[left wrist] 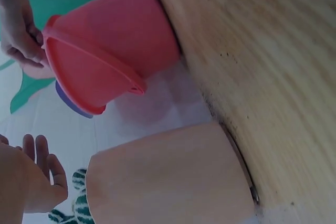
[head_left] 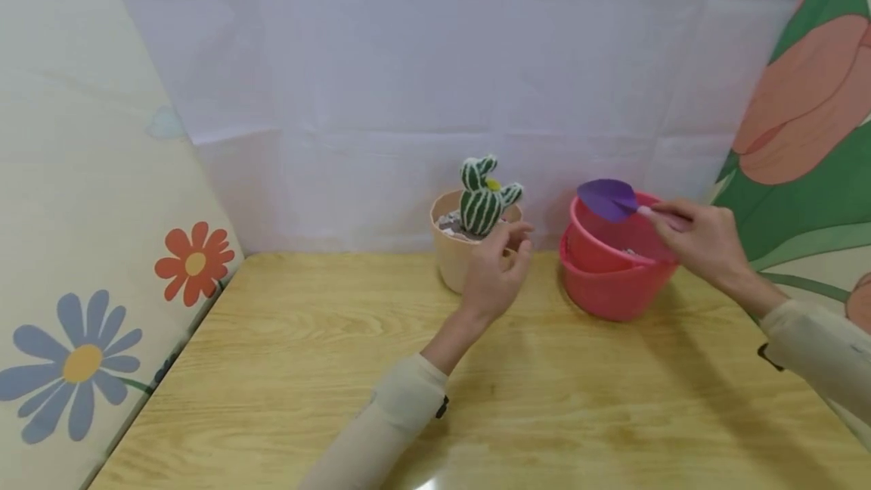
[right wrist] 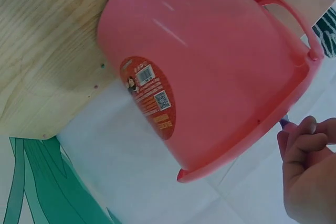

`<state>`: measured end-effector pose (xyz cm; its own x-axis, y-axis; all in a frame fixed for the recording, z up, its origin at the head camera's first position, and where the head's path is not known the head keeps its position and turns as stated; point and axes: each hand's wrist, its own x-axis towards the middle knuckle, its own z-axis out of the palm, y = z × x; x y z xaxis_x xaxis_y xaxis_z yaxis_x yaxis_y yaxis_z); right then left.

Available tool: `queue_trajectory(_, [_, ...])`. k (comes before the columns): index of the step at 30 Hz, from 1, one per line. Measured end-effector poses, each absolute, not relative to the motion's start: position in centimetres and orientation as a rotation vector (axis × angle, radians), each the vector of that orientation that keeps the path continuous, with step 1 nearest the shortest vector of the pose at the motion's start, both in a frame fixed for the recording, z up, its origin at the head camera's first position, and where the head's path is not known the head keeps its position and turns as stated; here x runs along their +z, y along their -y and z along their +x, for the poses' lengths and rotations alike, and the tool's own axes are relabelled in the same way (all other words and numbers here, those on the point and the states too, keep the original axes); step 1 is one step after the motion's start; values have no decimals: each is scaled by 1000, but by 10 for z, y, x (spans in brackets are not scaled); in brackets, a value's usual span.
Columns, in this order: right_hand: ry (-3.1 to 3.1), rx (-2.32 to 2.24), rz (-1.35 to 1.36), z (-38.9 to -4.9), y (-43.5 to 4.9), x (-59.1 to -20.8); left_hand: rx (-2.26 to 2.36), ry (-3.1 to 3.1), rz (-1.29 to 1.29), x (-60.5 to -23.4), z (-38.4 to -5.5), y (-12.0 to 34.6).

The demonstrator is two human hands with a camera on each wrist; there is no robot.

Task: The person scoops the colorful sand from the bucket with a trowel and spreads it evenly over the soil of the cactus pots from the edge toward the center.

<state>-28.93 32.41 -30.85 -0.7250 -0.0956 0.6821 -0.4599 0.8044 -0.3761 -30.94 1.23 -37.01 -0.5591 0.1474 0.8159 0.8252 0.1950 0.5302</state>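
Note:
A purple hand trowel (head_left: pixel 608 199) with a pale pink handle is gripped by my right hand (head_left: pixel 704 240), its blade over the rim of a pink-red bucket (head_left: pixel 615 289). In the right wrist view, that hand's fingers (right wrist: pixel 303 145) curl around the handle, and the bucket hides most of the blade. To the left stands a peach plant pot (head_left: pixel 450 259) with a green-and-white knitted cactus (head_left: pixel 481 212) upright among pale lumps and grey fill. Just in front of the pot, my left hand (head_left: pixel 493 271) hovers with fingers loosely bent and nothing in them.
All stands on a wood-grain table (head_left: pixel 327 369), close to a white cloth backdrop (head_left: pixel 381 97). Flower-patterned panels rise on both sides, including a blue flower (head_left: pixel 82 361) at left. A printed label (right wrist: pixel 149 98) is on the bucket's side, and its carrying handle (left wrist: pixel 100 59) hangs against the front.

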Motion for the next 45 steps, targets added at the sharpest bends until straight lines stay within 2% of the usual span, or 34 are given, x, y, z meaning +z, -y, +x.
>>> queue_trajectory(12, [2426,661,374,-287,-342,-311,-1788,2176,-762,-387,-309,-54])
queue_trajectory(19, [2455,585,440,-295,-356,-313,-2114,2249,-436,-390,-317,-82])
queue_trajectory(25, [2502,540,445,-303,-365,-312,-2672,1878,-82,-381,-326,-97])
queue_trajectory(29, [2514,532,459,-309,-369,-311,-2848,1703,89,-373,-333,-100])
queue_trajectory(36, [2585,552,425,-314,-370,-302,-3060,1467,137,-362,-334,-101])
queue_trajectory(45, [2722,421,534,-318,-377,-289,-3192,1290,15,-365,-330,-116])
